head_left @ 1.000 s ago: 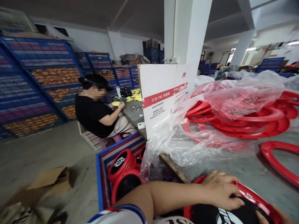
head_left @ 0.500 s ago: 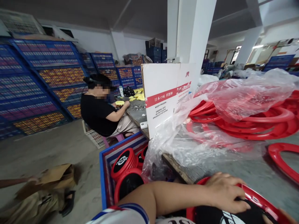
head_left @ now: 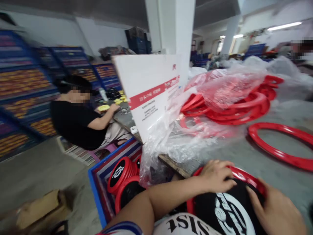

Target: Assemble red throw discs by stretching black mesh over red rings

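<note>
A round black disc [head_left: 232,209] with white lettering and a red rim lies against my body at the table's near edge. My left hand [head_left: 217,176] is closed over its upper left rim, fingers bent onto the black face. On the other side my right hand [head_left: 278,205] grips the rim, with the thumb on the black face and the other fingers hidden. A loose red ring [head_left: 266,156] lies flat on the grey table [head_left: 234,160] beyond my hands. The disc's lower part runs out of the frame.
Red rings [head_left: 244,111] are heaped under clear plastic film [head_left: 217,88] at the back. A white cardboard sheet [head_left: 149,85] stands upright. Left of me, a blue crate [head_left: 96,195] holds several red-rimmed discs [head_left: 119,174]. A co-worker [head_left: 75,124] sits beyond it.
The view has swung right, so the scene sits further left. My right hand has come fully into view on the disc's right side, and more white print shows.
</note>
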Demonstrator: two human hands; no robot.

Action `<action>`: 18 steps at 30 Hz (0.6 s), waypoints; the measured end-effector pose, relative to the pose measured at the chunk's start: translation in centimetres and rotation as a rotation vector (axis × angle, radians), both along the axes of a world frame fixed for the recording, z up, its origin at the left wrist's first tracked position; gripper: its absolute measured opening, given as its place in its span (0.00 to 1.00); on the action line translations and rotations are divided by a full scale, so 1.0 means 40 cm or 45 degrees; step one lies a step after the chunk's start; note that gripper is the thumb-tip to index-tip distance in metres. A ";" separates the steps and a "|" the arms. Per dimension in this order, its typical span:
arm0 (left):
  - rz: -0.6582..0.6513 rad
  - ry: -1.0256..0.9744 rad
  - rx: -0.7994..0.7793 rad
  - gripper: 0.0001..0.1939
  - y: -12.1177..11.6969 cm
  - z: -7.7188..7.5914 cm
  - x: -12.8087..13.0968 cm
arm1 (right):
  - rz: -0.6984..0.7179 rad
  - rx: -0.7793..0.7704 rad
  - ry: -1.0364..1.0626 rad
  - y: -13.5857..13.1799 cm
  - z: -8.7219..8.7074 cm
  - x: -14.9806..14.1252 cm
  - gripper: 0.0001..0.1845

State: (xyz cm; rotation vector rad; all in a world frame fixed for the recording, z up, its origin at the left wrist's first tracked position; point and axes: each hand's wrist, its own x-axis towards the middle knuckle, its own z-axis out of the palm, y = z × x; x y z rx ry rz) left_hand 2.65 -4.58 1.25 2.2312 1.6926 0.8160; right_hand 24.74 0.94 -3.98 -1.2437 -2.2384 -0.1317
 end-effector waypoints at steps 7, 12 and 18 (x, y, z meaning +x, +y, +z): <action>0.006 -0.233 0.065 0.04 -0.002 0.002 -0.014 | -0.084 -0.071 -0.040 -0.060 0.105 -0.053 0.26; 0.022 -0.271 0.069 0.05 -0.001 -0.002 -0.018 | -0.087 -0.220 0.039 -0.068 0.112 -0.052 0.24; 0.045 -0.246 0.088 0.04 0.004 -0.001 -0.018 | 0.046 -0.345 0.297 -0.052 0.167 -0.054 0.20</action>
